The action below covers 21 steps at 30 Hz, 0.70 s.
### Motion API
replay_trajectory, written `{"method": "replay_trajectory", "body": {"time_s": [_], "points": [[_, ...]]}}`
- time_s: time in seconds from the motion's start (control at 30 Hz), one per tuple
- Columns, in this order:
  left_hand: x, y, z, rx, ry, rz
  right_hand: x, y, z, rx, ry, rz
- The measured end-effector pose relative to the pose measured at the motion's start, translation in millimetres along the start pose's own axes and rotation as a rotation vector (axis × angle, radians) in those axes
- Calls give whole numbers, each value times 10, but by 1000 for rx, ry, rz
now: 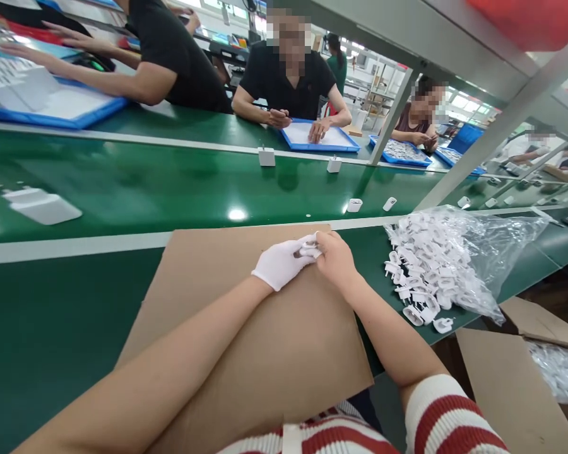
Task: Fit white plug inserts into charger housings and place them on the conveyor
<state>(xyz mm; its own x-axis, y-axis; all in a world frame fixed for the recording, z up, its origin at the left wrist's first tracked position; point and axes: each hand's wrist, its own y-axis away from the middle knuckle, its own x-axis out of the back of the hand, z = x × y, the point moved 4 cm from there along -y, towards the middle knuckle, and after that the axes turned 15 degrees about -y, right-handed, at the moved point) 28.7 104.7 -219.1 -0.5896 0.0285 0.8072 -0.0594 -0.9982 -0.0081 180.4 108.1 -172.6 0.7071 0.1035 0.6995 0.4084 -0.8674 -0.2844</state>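
Observation:
Both of my hands meet over a brown cardboard sheet [265, 340] laid on the green bench. My left hand [281, 261], in a white glove, is closed on a small white plastic piece [311, 247]. From the other side my bare right hand [335, 258] pinches the same piece; fingers cover most of it, so its exact shape is hidden. To the right lies a heap of white plug housings [423, 271], partly inside a clear plastic bag [497, 246]. One loose housing [443, 325] rests near the bench edge.
Beyond the sheet runs a green conveyor belt [184, 183] carrying several white chargers, one a large charger [47, 207] at left. Across it, people work over blue trays [319, 148]. A slanted metal post [492, 135] rises at right. Below right stands an open carton [511, 378].

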Motion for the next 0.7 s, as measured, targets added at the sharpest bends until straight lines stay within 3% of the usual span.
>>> {"method": "replay_trajectory", "body": {"time_s": [0.1,0.2,0.37,0.43,0.53,0.63,0.7], "points": [[25,27,26,35,-273,-4,-18,1,47,-52,-87,4],[25,50,70,13,-398,4,-63,21,109,-116,-165,20],[40,-23,35,45,-304,-34,4,62,160,-194,-140,48],[107,-139,-37,83,-231,-22,218,112,177,-205,-13,69],[344,-378,-233,199,-230,120,703,253,293,-276,284,108],[648,-600,-493,299,-319,236,1131,400,590,-554,507,129],[816,-700,-661,336,-366,228,1242,439,787,-718,538,92]]}}
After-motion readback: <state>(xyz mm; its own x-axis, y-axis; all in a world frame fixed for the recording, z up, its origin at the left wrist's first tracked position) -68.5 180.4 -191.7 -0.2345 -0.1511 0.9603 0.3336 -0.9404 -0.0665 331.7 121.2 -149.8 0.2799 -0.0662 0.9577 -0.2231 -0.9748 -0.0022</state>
